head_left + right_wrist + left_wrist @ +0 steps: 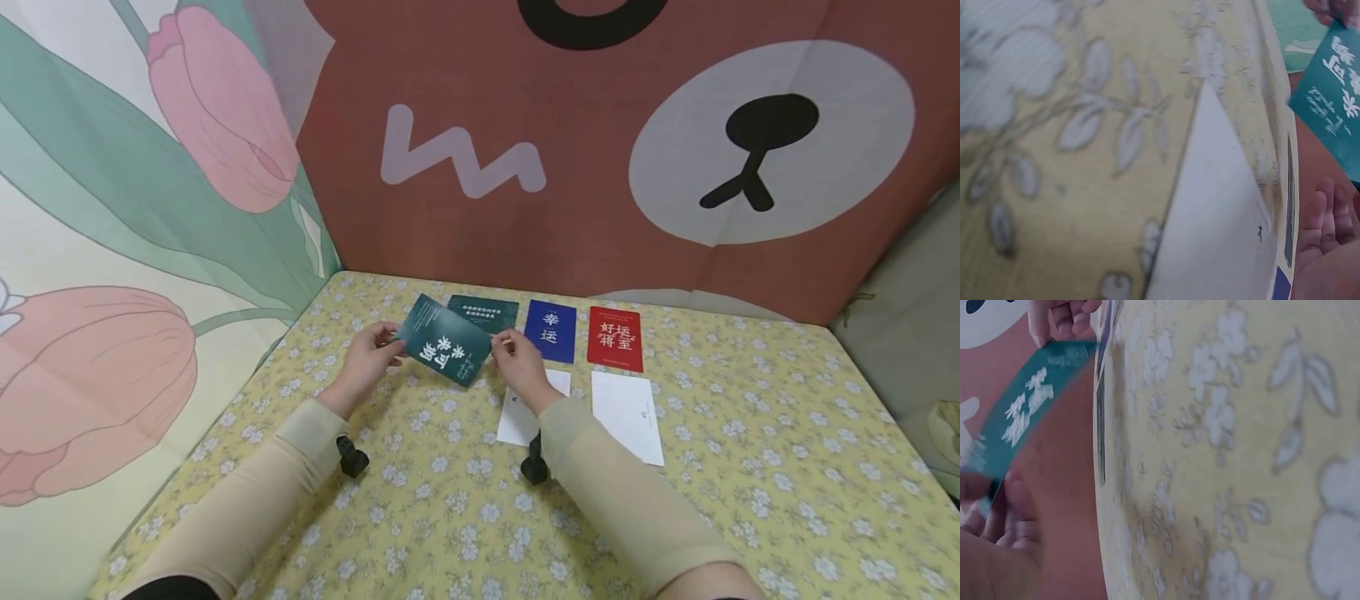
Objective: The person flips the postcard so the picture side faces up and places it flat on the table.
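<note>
Head view: left of the blue card (pixel 551 331), a held green card (pixel 442 342) is up off the surface (pixel 420 500), its long axis slanting so that the end towards the blue card sits lower in view. The left hand's (pixel 367 360) fingers pinch the corner farthest from the blue card; the right hand's (pixel 522 367) pinch the corner nearest it, so the right hand is the closer one.

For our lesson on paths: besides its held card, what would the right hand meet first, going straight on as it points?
Probably the flat green card behind the held card; but the right hand looks raised, so it might pass above.
</note>
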`<move>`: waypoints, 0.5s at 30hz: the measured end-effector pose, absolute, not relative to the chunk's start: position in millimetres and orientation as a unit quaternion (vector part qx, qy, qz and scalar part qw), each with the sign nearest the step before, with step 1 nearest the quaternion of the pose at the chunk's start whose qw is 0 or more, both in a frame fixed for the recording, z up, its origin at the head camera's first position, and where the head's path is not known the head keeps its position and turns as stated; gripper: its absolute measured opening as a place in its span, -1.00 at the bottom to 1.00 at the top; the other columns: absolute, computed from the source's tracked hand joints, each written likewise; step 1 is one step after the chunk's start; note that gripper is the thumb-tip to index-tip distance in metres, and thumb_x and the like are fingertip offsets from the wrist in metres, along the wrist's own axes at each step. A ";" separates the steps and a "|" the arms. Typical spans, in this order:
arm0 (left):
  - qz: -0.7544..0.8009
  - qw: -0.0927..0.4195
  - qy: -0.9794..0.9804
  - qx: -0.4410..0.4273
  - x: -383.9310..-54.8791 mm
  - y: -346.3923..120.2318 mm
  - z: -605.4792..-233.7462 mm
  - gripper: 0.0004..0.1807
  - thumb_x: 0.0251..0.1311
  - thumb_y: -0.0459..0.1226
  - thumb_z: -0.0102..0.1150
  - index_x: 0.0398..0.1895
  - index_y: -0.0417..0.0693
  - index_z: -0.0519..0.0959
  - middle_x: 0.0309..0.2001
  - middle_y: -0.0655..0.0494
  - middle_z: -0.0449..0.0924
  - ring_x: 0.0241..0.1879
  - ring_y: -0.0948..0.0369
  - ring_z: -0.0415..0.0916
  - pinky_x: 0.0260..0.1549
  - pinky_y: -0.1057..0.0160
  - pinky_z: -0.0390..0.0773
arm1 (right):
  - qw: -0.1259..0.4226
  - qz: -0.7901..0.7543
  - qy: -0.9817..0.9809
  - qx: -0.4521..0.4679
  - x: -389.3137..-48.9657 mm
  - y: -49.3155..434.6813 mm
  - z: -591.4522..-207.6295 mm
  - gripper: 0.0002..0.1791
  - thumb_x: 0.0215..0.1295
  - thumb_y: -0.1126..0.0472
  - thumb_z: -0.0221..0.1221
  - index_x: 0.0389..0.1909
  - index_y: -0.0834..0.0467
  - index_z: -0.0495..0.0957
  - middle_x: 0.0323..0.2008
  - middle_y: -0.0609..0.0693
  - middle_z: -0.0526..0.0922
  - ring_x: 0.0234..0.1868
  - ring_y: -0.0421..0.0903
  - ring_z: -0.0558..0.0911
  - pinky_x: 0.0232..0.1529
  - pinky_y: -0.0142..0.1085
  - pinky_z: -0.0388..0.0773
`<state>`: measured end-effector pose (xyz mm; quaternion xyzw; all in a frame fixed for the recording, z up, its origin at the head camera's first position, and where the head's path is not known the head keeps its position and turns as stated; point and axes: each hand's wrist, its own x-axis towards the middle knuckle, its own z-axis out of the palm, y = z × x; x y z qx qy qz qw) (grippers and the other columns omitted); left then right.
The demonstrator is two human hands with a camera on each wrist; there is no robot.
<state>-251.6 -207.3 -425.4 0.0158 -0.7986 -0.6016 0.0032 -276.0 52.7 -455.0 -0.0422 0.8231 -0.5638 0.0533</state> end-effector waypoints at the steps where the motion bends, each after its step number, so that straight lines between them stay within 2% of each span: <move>1: -0.595 -0.008 -0.804 0.012 -251.6 -208.3 -426.1 -0.70 0.52 -0.40 0.05 0.22 -0.36 0.44 -0.14 -0.11 0.58 -0.13 -0.03 0.63 -0.06 -0.05 0.63 | 0.052 -0.569 0.820 -0.039 -276.3 53.1 -454.8 -0.77 0.68 0.10 -0.01 0.00 0.14 0.54 -0.21 0.16 0.64 -0.19 0.06 0.66 -0.29 -0.17 0.54; 4: -0.579 -0.031 -0.814 0.004 -252.6 -210.0 -427.6 -0.64 0.52 -0.35 0.06 0.28 -0.31 0.40 -0.13 -0.09 0.58 -0.16 0.00 0.61 -0.14 -0.01 0.60 | 0.051 -0.578 0.813 -0.037 -277.2 53.8 -453.4 -0.79 0.68 0.12 -0.03 -0.01 0.14 0.52 -0.19 0.14 0.61 -0.13 0.05 0.66 -0.22 -0.16 0.57; 7: -0.574 -0.028 -0.819 -0.001 -253.6 -210.2 -426.8 -0.62 0.56 -0.31 0.03 0.32 -0.30 0.41 -0.10 -0.08 0.57 -0.21 0.08 0.53 -0.14 -0.04 0.56 | 0.056 -0.576 0.814 -0.041 -277.7 54.1 -452.0 -0.79 0.68 0.13 -0.03 0.00 0.13 0.53 -0.23 0.11 0.57 -0.18 0.03 0.62 -0.25 -0.17 0.53; 9: -0.571 -0.026 -0.821 -0.006 -253.9 -210.3 -425.7 -0.59 0.57 -0.31 0.02 0.38 -0.28 0.40 -0.11 -0.09 0.55 -0.26 0.07 0.49 -0.17 -0.06 0.55 | 0.062 -0.578 0.812 -0.046 -278.0 53.4 -452.3 -0.79 0.67 0.13 -0.01 0.02 0.13 0.54 -0.24 0.09 0.55 -0.21 0.01 0.60 -0.27 -0.19 0.51; 15: -0.588 -0.016 -0.808 -0.007 -255.1 -212.2 -426.1 -0.64 0.55 -0.37 0.03 0.30 -0.37 0.42 -0.19 -0.04 0.54 -0.35 0.15 0.49 -0.28 0.07 0.61 | 0.091 -0.602 0.792 -0.036 -277.4 50.5 -451.6 -0.74 0.66 0.14 0.02 0.16 0.16 0.53 -0.19 0.13 0.59 -0.23 0.02 0.62 -0.25 -0.20 0.56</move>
